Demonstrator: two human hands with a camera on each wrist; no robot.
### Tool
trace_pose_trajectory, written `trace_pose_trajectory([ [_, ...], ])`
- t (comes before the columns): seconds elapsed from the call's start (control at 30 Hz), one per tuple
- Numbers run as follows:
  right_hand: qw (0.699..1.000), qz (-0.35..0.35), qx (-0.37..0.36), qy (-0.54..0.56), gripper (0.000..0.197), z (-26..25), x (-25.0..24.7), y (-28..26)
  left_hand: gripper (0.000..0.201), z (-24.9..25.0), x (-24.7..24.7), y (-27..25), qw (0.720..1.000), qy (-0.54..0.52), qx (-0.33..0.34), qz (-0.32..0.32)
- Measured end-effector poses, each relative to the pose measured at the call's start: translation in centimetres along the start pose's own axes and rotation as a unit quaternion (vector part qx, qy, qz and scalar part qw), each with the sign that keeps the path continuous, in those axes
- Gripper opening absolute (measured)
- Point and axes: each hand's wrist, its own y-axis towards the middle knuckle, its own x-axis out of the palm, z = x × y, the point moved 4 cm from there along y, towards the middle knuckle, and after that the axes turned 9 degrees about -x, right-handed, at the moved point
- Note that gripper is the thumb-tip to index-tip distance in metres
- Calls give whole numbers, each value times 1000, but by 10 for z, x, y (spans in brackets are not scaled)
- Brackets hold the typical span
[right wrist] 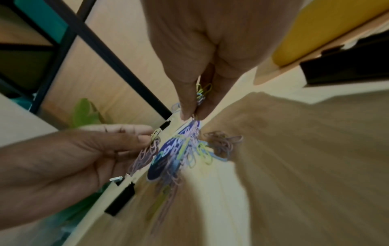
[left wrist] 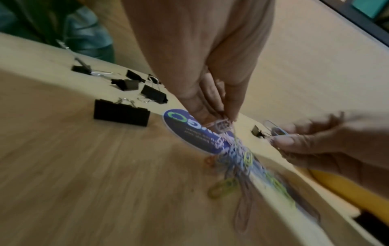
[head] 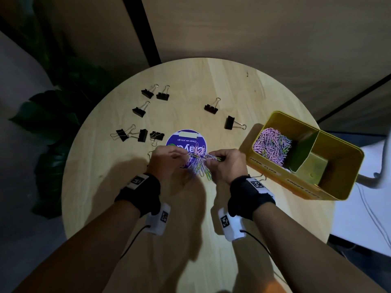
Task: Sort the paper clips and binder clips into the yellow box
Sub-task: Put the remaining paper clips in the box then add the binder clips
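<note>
A tangle of coloured paper clips (head: 198,163) hangs over the table's middle, held from both sides. My left hand (head: 167,159) pinches its left end (left wrist: 223,124). My right hand (head: 224,163) pinches clips on the right (right wrist: 200,98). The yellow box (head: 338,161) stands at the right edge; its left compartment holds a heap of paper clips (head: 271,144), its right compartment looks bare. Several black binder clips (head: 163,95) lie scattered on the table's far half, with one (head: 232,123) near the box.
A round purple sticker (head: 186,140) lies on the round wooden table (head: 190,85) under the clips. A dark plant (head: 53,123) stands left of the table. A binder clip's wire handle (head: 261,177) peeks out by my right wrist.
</note>
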Motion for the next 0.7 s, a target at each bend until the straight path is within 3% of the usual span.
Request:
trace_pose_trajectory([
  [0.07, 997, 24, -7, 73, 22, -8, -8, -6, 16, 3, -6, 0, 994, -92, -57, -31],
  [0.2, 988, 59, -63, 126, 26, -32, -23, -17, 17, 33, -12, -8, 979, -186, -42, -71],
  [0.4, 960, 158, -118, 198, 28, -60, -85, -32, 20, 114, 24, -32, 973, -180, 5, -141],
  [0.57, 953, 277, -61, 109, 21, -37, -152, -24, 16, 157, 91, -44, 974, -141, 7, -176],
  [0.7, 965, 260, 12, -27, 23, -18, -173, -7, 14, 162, 142, -37, 989, -29, 23, -146],
])
